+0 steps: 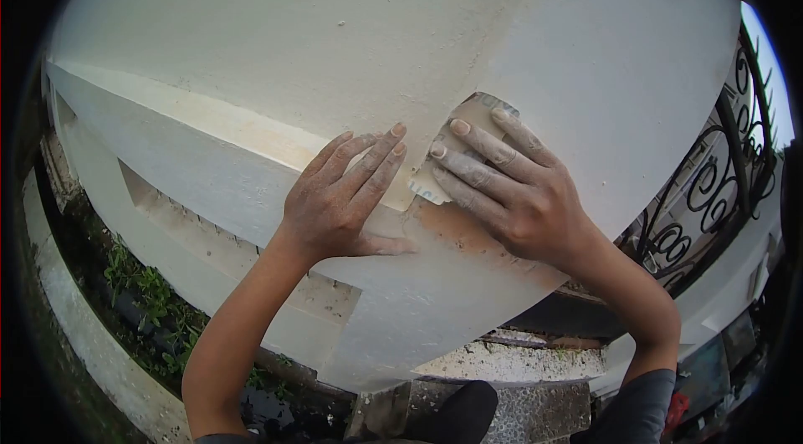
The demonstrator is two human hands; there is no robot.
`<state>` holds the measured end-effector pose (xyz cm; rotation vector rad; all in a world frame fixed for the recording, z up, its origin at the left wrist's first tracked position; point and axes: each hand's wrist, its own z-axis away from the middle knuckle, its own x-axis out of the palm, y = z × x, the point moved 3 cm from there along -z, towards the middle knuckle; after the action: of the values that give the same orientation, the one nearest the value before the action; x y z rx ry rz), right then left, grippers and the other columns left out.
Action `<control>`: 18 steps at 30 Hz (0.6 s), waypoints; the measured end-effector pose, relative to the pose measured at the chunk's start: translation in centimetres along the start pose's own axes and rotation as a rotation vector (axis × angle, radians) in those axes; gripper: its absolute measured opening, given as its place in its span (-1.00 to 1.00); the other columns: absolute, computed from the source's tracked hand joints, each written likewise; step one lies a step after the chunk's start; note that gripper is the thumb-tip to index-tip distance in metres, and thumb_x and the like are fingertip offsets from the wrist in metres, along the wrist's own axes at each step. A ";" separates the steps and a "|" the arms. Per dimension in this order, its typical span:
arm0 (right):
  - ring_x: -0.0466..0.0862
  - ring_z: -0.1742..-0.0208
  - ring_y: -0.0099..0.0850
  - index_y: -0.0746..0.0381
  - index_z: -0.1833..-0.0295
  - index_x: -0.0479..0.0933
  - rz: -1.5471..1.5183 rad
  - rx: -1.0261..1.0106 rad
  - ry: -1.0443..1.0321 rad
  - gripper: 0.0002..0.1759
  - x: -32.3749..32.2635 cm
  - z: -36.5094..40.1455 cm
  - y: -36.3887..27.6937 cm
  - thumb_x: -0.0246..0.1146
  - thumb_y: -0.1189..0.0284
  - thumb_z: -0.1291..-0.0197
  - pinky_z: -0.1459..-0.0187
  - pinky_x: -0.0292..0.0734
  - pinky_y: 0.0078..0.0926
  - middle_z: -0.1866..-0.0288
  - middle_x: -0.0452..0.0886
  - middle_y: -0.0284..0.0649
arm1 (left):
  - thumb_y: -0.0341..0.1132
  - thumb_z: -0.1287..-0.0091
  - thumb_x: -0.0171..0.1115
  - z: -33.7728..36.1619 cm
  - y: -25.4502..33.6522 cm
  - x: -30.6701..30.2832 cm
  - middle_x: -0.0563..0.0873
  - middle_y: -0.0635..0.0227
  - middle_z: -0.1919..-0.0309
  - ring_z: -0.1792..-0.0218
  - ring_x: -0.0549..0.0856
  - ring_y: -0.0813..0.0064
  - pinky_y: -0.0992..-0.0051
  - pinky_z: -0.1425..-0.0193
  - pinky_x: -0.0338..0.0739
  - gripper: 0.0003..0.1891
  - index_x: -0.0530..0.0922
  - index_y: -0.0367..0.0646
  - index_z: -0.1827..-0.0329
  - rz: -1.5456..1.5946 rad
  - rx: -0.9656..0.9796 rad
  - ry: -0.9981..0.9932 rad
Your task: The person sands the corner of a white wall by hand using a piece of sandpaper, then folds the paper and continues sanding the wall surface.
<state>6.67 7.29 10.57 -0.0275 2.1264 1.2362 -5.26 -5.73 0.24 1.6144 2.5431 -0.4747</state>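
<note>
My right hand (pixel 510 185), dusty with white powder, presses a piece of sandpaper (pixel 483 109) flat against the white wall (pixel 619 76) at its corner edge. Printed lettering shows on the sheet's upper and lower left edges. Its fingers lie over the sheet and point up and left. Left of it, my left hand (pixel 347 193) rests on the wall by the ledge, fingers spread and dusty, with nothing in it. A reddish-brown worn patch (pixel 460 231) shows on the wall below the sandpaper.
A ledge (pixel 201 122) runs along the wall to the left. Black wrought-iron scrollwork (pixel 711 176) stands at the right. Green plants (pixel 155 302) grow in a dark channel at lower left. Stone paving (pixel 535 415) lies below, and a red object (pixel 676 410) is at lower right.
</note>
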 end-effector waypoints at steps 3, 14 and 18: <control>0.46 -0.32 -0.35 0.04 0.02 0.62 -0.087 -0.127 -0.166 -0.71 0.6 0.6 -0.8 0.19 0.32 -0.12 -0.41 0.25 -0.13 -0.14 0.60 -0.38 | 0.47 0.15 0.28 0.0 0.2 -0.2 0.48 0.24 -0.27 -0.15 0.54 0.25 0.23 -0.30 0.40 0.02 0.41 -0.19 -0.23 0.023 -0.016 -0.025; 0.36 -0.38 -0.33 0.04 0.07 0.65 -0.001 -0.002 -0.056 -0.75 0.8 0.4 -0.5 0.19 0.35 -0.14 -0.45 0.15 -0.13 -0.16 0.58 -0.38 | 0.49 0.11 0.23 0.0 -0.2 0.0 0.50 0.26 -0.26 -0.15 0.54 0.28 0.23 -0.30 0.40 0.00 0.43 -0.20 -0.22 0.018 -0.026 -0.018; 0.40 -0.36 -0.27 0.13 0.06 0.64 0.202 0.108 0.128 -0.70 -2.6 -1.2 3.6 0.24 0.40 -0.04 -0.42 0.19 -0.13 -0.13 0.61 -0.29 | 0.49 0.11 0.23 0.2 0.0 0.0 0.50 0.26 -0.26 -0.14 0.55 0.27 0.23 -0.29 0.42 0.01 0.43 -0.21 -0.23 0.014 -0.026 -0.017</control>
<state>6.84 7.52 15.18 0.1626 2.3506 1.2607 -5.26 -5.82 0.02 1.6116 2.5133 -0.4496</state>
